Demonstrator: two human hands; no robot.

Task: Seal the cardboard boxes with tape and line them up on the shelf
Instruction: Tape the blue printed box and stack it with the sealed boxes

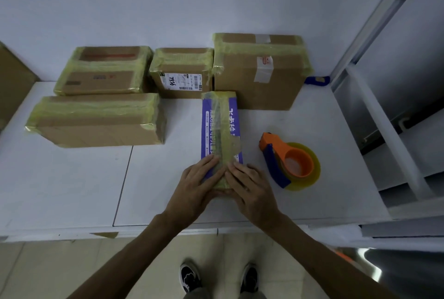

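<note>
Straight fingers (212,162) of the left hand (194,185) and right hand (252,188) lay flat and close together. They pressed a yellowish tape strip (219,130) onto the near end of a narrow purple-printed cardboard box (206,125) on the white tabletop (72,178). An orange-and-blue tape dispenser (288,164) lay just to the right. Four taped brown cardboard boxes (96,120) stood behind and to the left.

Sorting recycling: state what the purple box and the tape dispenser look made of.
Purple box: printed cardboard, likely; matte, with glossy yellowish tape along its top. Tape dispenser: moulded plastic, apparently; smooth orange and blue shell, translucent yellow tape roll.
</note>
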